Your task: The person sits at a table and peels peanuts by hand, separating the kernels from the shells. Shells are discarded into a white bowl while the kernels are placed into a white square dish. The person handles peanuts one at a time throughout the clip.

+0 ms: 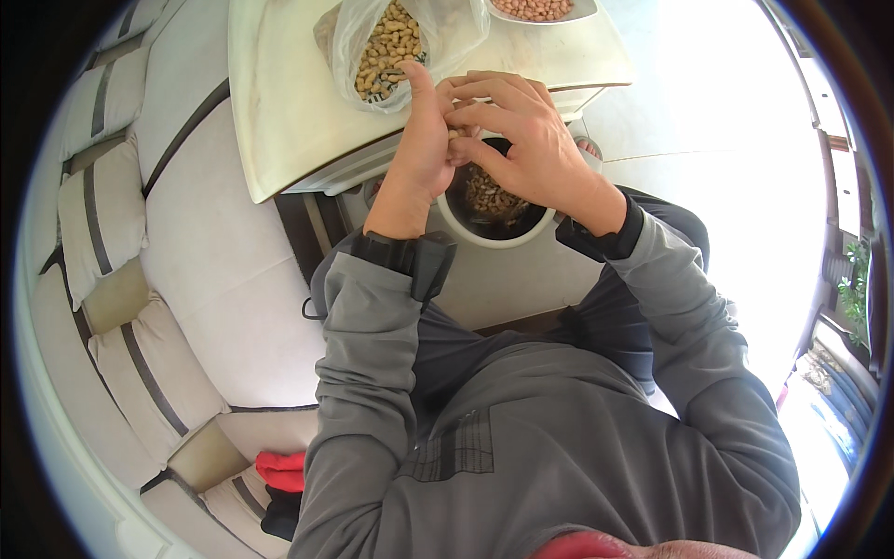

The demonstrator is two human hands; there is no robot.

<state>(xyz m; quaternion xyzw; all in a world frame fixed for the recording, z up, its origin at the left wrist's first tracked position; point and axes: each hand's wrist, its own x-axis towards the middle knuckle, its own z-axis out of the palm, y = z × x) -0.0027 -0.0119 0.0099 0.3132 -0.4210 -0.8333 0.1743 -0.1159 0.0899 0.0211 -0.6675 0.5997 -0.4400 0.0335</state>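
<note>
My left hand is turned on its side with the thumb raised, its palm partly hidden by my other hand. Small peanut pieces lie at the left palm and fingers; whether they are shelled is hard to tell. The thumb and fingers of my right hand close around these pieces from the right. Under both hands stands a round bin with a pale rim and dark inside, holding peanut shells. Beyond my left thumb, an open clear plastic bag contains unshelled peanuts.
The bag rests on a pale, marble-like table. A white dish of shelled pink peanuts sits at its far edge. A cushioned sofa runs along the left, with red cloth on it. Pale tiled floor extends right.
</note>
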